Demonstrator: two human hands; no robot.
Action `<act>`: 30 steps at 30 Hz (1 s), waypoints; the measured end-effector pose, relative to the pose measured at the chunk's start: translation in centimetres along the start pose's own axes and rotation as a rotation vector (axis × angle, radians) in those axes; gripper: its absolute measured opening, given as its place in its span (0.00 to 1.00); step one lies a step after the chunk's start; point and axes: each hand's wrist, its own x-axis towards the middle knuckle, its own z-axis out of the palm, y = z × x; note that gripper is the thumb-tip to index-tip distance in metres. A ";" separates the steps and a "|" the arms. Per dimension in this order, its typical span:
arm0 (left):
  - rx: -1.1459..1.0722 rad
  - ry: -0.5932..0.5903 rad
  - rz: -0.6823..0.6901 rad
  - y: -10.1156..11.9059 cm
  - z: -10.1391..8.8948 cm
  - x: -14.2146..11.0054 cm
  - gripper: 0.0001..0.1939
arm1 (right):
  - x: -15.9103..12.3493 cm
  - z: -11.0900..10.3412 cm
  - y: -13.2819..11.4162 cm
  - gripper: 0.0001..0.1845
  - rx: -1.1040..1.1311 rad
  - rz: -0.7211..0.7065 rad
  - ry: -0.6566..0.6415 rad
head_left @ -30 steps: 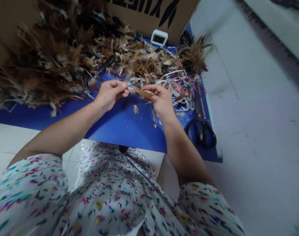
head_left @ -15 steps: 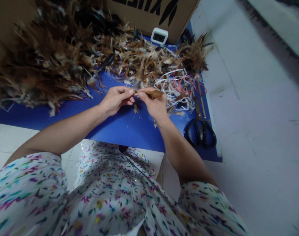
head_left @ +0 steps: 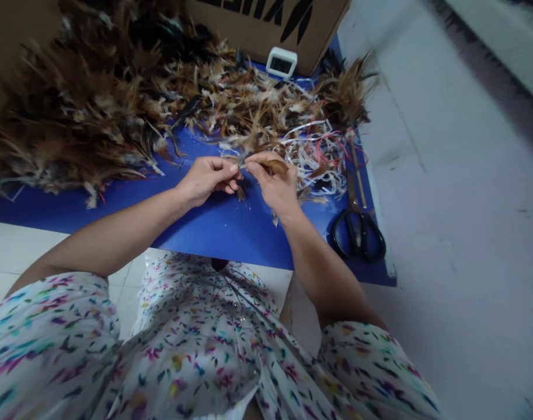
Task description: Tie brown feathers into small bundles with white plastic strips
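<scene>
Over the blue table (head_left: 231, 233) my two hands meet, fingertips almost touching. A brown feather (head_left: 277, 168) lies across my right hand (head_left: 275, 184), whose thumb and fingers pinch its quill end. My left hand (head_left: 211, 179) is closed, thumb against forefinger, at a small greyish feather tuft (head_left: 242, 158) between the hands; the exact contact is too small to tell. Beyond the fingertips spreads a heap of loose brown feathers (head_left: 257, 105). Beside my right hand lies a tangle of white and red strips (head_left: 319, 154).
Black-handled scissors (head_left: 358, 236) lie at the table's right edge, near a thin stick (head_left: 359, 178). A small white digital display (head_left: 281, 62) stands against a cardboard box (head_left: 266, 29). Bundled feathers (head_left: 73, 116) fill the left, and another bunch (head_left: 347, 93) is at the back right.
My hands stay together in nearly the same place. The right fingers have shifted slightly and the brown feather in them has turned a little. The view has moved a little.
</scene>
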 end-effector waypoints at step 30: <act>0.000 -0.047 -0.047 -0.1 -0.4 0.1 0.17 | 0.3 -0.1 0.8 0.13 0.104 -0.061 -0.041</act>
